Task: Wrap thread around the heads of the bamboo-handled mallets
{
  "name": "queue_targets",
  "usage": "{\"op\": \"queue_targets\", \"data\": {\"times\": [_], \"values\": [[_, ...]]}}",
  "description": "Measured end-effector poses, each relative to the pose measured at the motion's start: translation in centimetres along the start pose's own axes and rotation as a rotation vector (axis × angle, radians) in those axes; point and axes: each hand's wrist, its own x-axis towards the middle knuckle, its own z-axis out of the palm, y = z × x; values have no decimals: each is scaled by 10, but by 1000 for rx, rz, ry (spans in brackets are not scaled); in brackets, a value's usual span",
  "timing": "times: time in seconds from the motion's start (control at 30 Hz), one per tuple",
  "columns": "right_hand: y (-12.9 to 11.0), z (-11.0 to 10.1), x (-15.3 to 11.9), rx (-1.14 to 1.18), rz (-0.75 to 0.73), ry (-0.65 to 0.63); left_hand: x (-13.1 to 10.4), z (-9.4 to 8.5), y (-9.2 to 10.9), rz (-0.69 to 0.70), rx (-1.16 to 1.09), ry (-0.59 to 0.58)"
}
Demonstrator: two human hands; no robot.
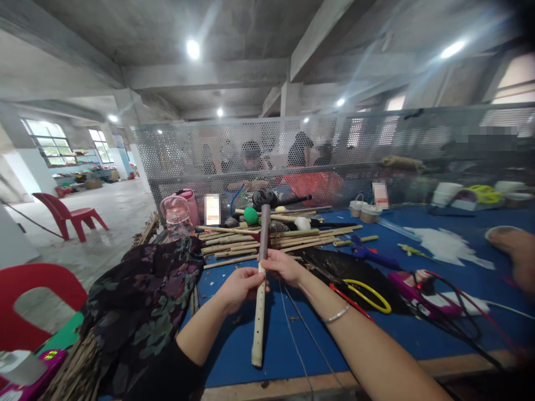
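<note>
A pale bamboo flute [259, 317] with a row of finger holes runs upright in front of me above the blue tabletop [225, 362]. Its upper part is a grey-brown tube [264, 228], reaching up toward a dark rounded thing [264, 197] whose kind I cannot make out. My left hand [244, 288] pinches the flute from the left, just below where the two colours meet. From the other side, slightly higher, my right hand [285, 267] grips it at the joint. Thumbs of both hands lie close together on the front.
Several bamboo lengths [309, 239] lie behind my hands, with a green ball [251, 215] among them. Yellow-handled shears [370, 295] and a purple power strip [424, 295] with cables lie rightward. Dark floral cloth [146, 295] covers the left. A perforated metal screen [188, 161] stands behind; another person's arm [518, 250] is far right.
</note>
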Motion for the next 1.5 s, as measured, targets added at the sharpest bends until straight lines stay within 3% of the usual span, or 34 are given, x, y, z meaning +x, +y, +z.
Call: {"op": "queue_targets", "data": {"times": [0.2,0.27,0.53,0.6,0.8,0.9,1.1,1.2,1.4,1.5], "values": [[3,6,4,-50,-22,40,6,-1,-11,179,302,273],[2,6,3,-44,-28,40,6,1,-9,209,352,298],[-4,0,-1,13,-35,-40,-3,5,5,87,142,44],[-2,1,0,-23,-27,1,-1,3,1,63,198,62],[1,5,3,-47,-28,64,6,-2,-9,202,370,264],[-1,5,2,-42,-48,59,4,-1,-3,199,308,215],[-6,3,-2,-21,-62,-4,-1,-3,5,88,104,-23],[-2,4,1,-85,-51,36,1,-5,0,48,142,-11],[2,3,5,-117,-79,84,7,-4,-6,153,286,160],[-4,3,2,-84,-99,87,5,-5,-1,169,233,107]]}}
